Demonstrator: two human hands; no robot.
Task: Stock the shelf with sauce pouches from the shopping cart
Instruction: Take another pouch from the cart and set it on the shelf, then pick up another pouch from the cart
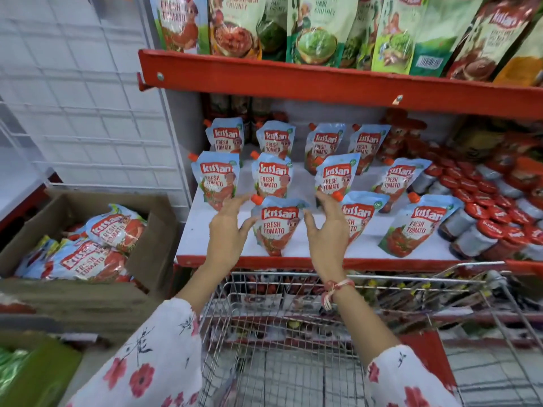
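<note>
Nearest the camera, two floral sleeves point(152, 356) reached forward over a wire shopping cart point(293, 333); its basket looked bare in the part visible. A red-and-white thread bracelet point(333, 289) sat on the right wrist. Left hand point(227, 233) and right hand point(327, 230) were both released, fingers spread, flanking the front sauce pouch point(277, 226) that stood upright near the front edge of the white shelf point(205, 239). Left thumb tip appeared to touch the pouch's left edge; right thumb sat just beside its right edge; contact there could not be confirmed. Neither hand gripped it. To the left, beside the shelf, an open cardboard box point(152, 251) held more tomato pouches point(97, 248) lying flat. Behind the front pouch, further tomato pouches stood in rows point(271, 174) toward the shelf back. To the right on the same shelf, red-lidded jars point(482, 221) were packed close together. Above, a red shelf edge point(293, 80) carried chutney pouches point(317, 30), mostly green-labelled.
</note>
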